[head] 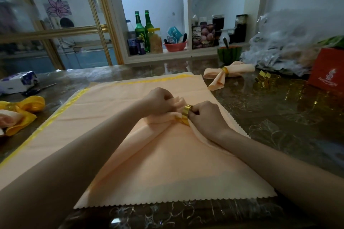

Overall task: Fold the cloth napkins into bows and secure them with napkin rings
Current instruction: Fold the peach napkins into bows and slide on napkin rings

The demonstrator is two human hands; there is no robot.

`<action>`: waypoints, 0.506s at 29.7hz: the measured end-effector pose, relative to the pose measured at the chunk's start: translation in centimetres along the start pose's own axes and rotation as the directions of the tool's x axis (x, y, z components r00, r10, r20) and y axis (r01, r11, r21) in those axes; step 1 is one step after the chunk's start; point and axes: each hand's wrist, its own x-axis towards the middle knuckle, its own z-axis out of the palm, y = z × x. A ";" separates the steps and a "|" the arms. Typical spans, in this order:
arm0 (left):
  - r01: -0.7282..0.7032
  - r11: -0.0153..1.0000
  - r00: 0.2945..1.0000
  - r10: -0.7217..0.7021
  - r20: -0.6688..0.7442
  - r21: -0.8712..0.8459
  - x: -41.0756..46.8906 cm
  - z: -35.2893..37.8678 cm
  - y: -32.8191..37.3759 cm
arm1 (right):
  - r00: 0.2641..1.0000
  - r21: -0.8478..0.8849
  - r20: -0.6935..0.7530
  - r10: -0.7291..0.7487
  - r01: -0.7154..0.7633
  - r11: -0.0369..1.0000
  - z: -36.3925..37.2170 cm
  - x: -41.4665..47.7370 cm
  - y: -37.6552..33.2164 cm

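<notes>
Peach napkin (167,163): ring (186,112) pinched by right hand (206,119).

On the shelf (167,54) well beyond the right hand (206,117), a dark plum package (203,36) carries pale Chinese characters, the top pair apparently 西梅. Far to that hand's right, the red box (324,72) bears a white emblem over lettering too small to read.

matt peach cloth napkin (167,163), shiny gold metal ring (186,112), glossy patterned tabletop (270,117), crinkled clear plastic bag (290,42).
</notes>
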 end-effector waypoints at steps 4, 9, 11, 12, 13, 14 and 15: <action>-0.081 0.997 0.996 0.082 -0.040 0.009 -1.5 -0.5 -0.3 | 0.999 0.119 -0.041 0.030 -0.025 0.993 -0.3 0.0 0.3; -0.142 0.982 0.990 0.143 0.005 0.123 -2.5 -1.3 -0.2 | 0.999 0.127 -0.013 -0.040 0.042 0.991 -0.3 0.0 0.3; -0.165 0.975 0.986 0.164 0.022 0.151 -2.8 -1.1 -0.2 | 0.987 0.067 0.045 -0.156 0.153 0.986 -0.5 -0.5 0.1; -0.181 0.969 0.983 0.180 0.024 0.166 -3.1 -1.1 -0.1 | 0.975 0.038 0.077 -0.207 0.205 0.978 -0.5 -0.6 0.0; -0.197 0.963 0.980 0.196 0.023 0.183 -3.4 -1.0 -0.1 | 0.963 0.017 0.106 -0.247 0.246 0.969 -0.6 -0.7 0.0; -0.216 0.956 0.976 0.216 0.021 0.200 -3.6 -0.8 0.0 | 0.956 0.005 0.126 -0.265 0.266 0.964 -0.7 -0.8 0.0; -0.231 0.950 0.972 0.232 0.018 0.210 -3.8 -0.7 0.0 | 0.953 -0.002 0.139 -0.270 0.273 0.962 -0.7 -0.7 0.0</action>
